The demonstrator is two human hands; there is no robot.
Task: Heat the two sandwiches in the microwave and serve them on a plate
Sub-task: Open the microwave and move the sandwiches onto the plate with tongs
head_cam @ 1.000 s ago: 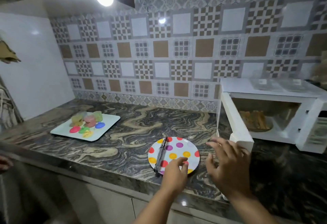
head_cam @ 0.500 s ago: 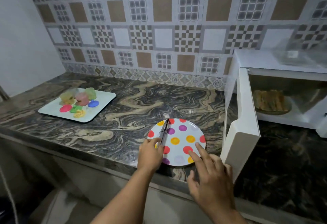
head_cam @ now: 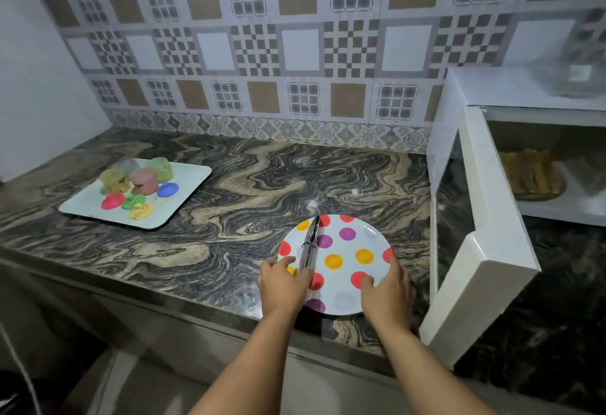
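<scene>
Both hands are gripping the spotted plate (head_cam: pixel 344 260) on the marble counter (head_cam: pixel 203 227): left hand (head_cam: pixel 283 283) pinching rim and tongs (head_cam: pixel 310 245), right hand (head_cam: pixel 388 293) curling over the right rim. 2 sandwiches (head_cam: pixel 529 172) are sitting inside the open microwave (head_cam: pixel 472 218).

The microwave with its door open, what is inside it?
Inside the microwave, the sandwiches lie side by side on a dish. The open door and the picture's right edge hide the rest of the cavity.

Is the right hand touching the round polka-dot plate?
Touching. The head view shows the right hand gripping the round polka-dot plate's right rim, thumb lying on top.
</scene>
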